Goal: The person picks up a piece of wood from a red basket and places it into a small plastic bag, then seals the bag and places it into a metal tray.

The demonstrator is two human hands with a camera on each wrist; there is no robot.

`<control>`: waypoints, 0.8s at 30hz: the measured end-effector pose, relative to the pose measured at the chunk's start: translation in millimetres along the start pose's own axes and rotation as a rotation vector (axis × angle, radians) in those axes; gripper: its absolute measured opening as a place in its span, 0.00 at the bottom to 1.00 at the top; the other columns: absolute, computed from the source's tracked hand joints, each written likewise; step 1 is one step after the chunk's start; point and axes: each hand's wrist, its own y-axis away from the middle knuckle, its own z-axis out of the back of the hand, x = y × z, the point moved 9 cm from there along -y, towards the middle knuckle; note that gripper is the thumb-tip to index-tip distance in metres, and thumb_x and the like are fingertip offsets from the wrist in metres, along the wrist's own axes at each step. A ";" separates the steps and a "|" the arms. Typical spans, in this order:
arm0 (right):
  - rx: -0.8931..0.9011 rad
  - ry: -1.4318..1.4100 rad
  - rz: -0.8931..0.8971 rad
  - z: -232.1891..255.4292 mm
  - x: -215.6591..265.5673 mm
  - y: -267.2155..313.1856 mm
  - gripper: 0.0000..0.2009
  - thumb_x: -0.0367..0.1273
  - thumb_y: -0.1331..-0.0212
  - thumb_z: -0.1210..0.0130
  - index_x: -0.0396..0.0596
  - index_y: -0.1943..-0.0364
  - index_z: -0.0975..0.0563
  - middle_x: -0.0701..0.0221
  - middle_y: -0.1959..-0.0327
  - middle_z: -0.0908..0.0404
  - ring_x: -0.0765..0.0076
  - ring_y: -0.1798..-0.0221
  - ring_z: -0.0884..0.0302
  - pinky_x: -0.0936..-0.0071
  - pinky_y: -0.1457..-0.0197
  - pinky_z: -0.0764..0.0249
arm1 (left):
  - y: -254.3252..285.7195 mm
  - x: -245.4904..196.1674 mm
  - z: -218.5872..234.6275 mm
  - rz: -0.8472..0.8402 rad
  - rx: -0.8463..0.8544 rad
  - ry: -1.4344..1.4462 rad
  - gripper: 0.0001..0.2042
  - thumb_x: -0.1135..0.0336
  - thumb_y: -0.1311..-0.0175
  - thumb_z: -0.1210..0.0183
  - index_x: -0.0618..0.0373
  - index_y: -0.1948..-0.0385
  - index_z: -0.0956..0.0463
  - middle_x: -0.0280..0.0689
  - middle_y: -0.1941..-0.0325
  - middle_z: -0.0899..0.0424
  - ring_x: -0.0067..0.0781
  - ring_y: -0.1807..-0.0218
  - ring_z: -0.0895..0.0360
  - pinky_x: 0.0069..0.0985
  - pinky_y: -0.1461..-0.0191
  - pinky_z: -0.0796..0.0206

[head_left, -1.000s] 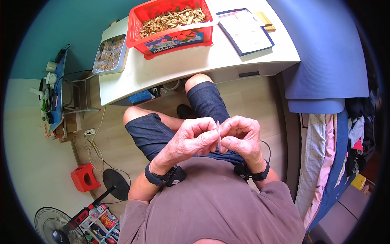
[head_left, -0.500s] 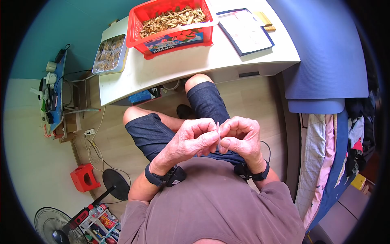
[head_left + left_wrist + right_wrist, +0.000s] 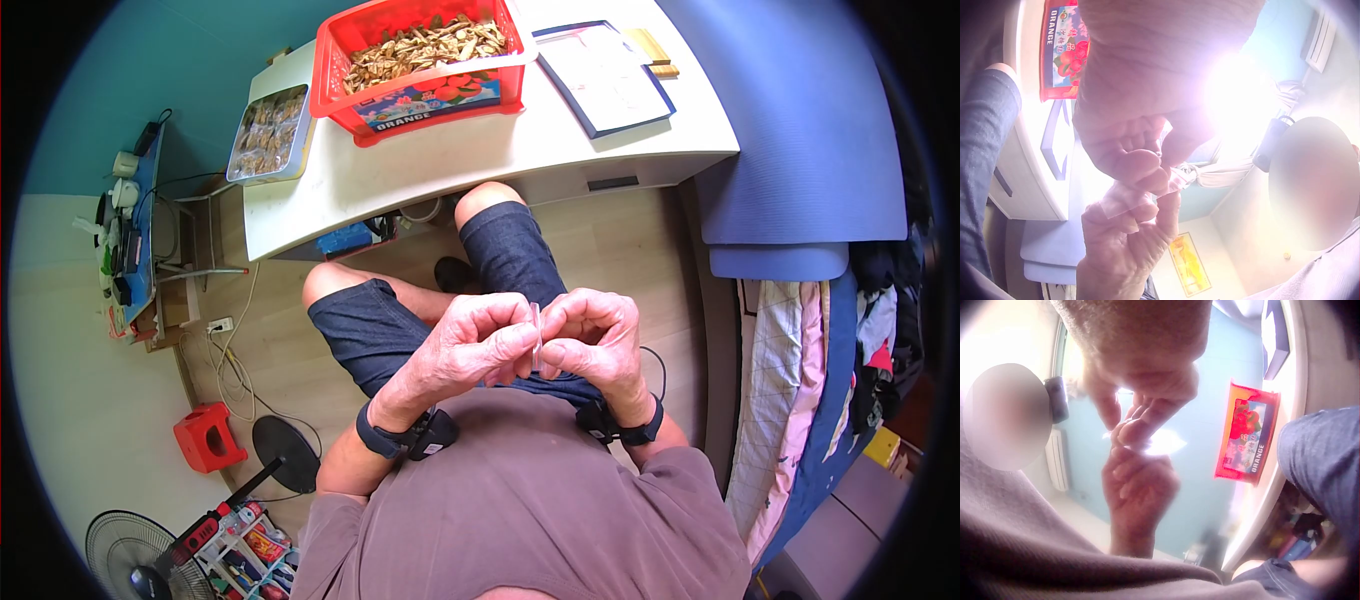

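Observation:
Above the lap, my left hand (image 3: 480, 338) and my right hand (image 3: 592, 338) meet fingertip to fingertip at a small clear plastic bag (image 3: 537, 335). Both pinch its edges between thumb and forefinger. Seen edge-on in the head view, it looks like a thin upright strip. From the left wrist, the see-through bag (image 3: 1127, 201) spreads flat beside the fingers; light glares through the bag (image 3: 1169, 442) in the right wrist view. Nothing shows inside it. Beyond the hands, a red plastic basket (image 3: 440, 108) marked ORANGE stands on the white table, heaped with dried brown slices (image 3: 430, 50).
Left of the basket, a metal tray (image 3: 300, 150) holds several clear packets of brown pieces. A dark-rimmed shallow box (image 3: 610, 85) lies on the white table (image 3: 420, 170) at right. A red stool (image 3: 210, 437) and a fan (image 3: 140, 555) stand on the floor at left.
The plastic bag has turned slightly between the fingertips and now looks a little narrower. Both hands keep nearly the same place and pinch.

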 end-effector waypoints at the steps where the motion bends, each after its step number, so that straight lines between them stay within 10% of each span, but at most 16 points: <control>1: 0.003 -0.003 0.002 0.0 -0.1 -0.1 0.08 0.20 0.43 0.36 0.34 0.61 0.21 0.64 0.70 0.15 0.79 0.71 0.19 0.82 0.68 0.21 | 0.2 -0.5 0.1 0.000 0.000 0.000 0.13 0.60 0.25 0.46 0.58 0.69 0.25 0.27 0.75 0.23 0.10 0.77 0.33 0.11 0.76 0.43; 24: -0.056 0.043 -0.001 5.4 2.1 -3.2 0.05 0.21 0.42 0.36 0.33 0.64 0.20 0.66 0.73 0.17 0.80 0.73 0.21 0.83 0.69 0.23 | 0.7 -24.1 -2.9 -0.140 -0.113 -0.371 0.05 0.74 0.32 0.44 0.61 0.70 0.26 0.28 0.75 0.22 0.14 0.73 0.30 0.16 0.70 0.38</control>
